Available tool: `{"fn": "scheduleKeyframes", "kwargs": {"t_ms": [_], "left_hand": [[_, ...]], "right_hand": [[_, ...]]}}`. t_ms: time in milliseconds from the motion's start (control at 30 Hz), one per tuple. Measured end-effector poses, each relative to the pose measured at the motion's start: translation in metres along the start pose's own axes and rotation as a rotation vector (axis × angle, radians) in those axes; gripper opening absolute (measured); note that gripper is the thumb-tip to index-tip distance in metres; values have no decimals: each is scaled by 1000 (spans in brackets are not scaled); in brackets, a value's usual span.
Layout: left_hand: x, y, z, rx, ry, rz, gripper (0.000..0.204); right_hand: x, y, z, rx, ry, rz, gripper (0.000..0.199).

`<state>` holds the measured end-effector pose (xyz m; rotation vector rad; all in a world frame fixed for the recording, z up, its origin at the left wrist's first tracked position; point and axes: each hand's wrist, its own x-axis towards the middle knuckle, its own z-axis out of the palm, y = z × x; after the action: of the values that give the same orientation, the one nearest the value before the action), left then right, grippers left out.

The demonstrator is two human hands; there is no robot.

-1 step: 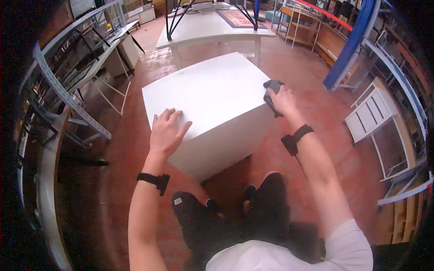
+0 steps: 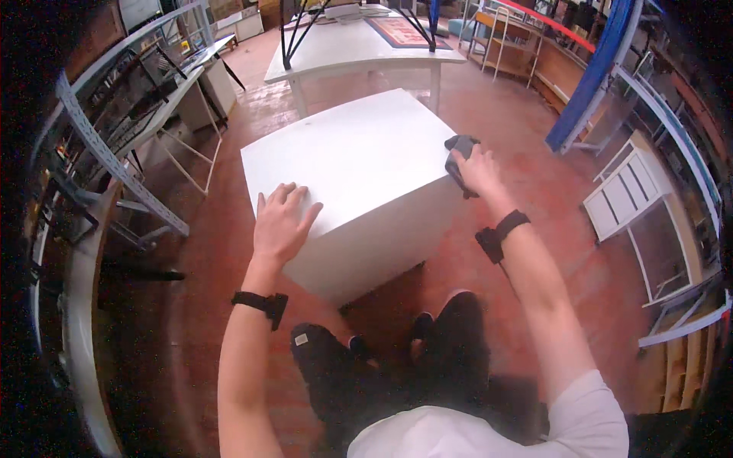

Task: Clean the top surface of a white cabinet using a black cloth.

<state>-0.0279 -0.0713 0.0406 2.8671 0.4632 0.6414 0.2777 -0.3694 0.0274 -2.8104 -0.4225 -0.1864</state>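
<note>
A white box-shaped cabinet [image 2: 359, 153] stands on the floor in front of my knees, its smooth top facing up. My left hand [image 2: 282, 221] lies on the near left corner of that top, fingers spread and nothing in it. At the right edge of the top, my right hand [image 2: 476, 169] is wrapped round a dark grey hand tool [image 2: 460, 149]. The tool rests against the cabinet's right edge; its exact kind is mostly hidden by my fingers. Black straps with small dark modules sit on both my wrists.
Beyond the cabinet stands a white table [image 2: 336, 62] bearing a printed board [image 2: 405, 33]. Metal shelving [image 2: 126, 164] lines the left side. On the right are a blue post [image 2: 584, 91] and a white slatted drawer unit [image 2: 626, 187]. The floor [image 2: 519, 153] is reddish.
</note>
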Motion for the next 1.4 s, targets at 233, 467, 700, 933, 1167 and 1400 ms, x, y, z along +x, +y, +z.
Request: {"fn": "scheduleKeyframes", "kwargs": {"t_ms": [233, 467, 700, 933, 1167, 1400], "left_hand": [[-4, 16, 10, 209, -68, -495, 75], [-7, 11, 9, 77, -56, -444, 77], [3, -65, 44, 385, -19, 36, 57], [42, -110, 8, 6, -34, -203, 69], [69, -109, 2, -19, -210, -573, 89], [80, -130, 0, 96, -242, -631, 90]], "right_hand": [[46, -2, 4, 9, -80, -108, 72], [72, -10, 5, 118, -149, -128, 71], [60, 1, 23, -63, -21, -73, 78], [-17, -21, 18, -107, -40, -31, 71], [-56, -37, 9, -47, 1, 71, 67], [-125, -63, -7, 62, -20, 68, 64]]}}
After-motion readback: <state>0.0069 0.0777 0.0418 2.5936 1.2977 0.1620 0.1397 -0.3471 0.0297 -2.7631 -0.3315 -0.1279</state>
